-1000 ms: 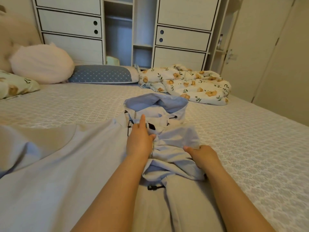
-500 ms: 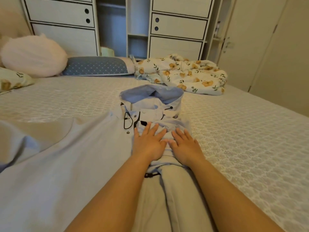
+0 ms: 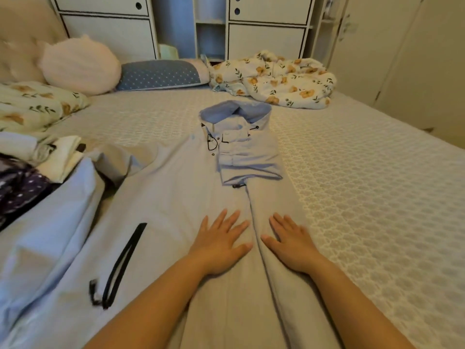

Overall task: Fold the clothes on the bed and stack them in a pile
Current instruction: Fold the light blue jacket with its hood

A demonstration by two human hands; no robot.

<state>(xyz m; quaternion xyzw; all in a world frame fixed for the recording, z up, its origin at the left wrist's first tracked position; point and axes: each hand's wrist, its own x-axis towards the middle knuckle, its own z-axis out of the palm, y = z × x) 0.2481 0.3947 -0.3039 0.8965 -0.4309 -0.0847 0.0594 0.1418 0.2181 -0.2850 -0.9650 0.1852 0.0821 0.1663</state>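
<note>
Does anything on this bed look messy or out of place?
Yes. The floral blanket lies crumpled in a heap at the far side of the bed. On the light blue jacket a black strap trails loose. Both hands lie flat on the jacket.

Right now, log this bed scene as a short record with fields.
garment: light blue hooded jacket spread lengthwise on the bed
hood end: folded sleeve lies below the hood
left hand: flat on the jacket, fingers straight
right hand: flat on the jacket, fingers straight
other clothes: heap at left edge
far side: floral quilt
</note>
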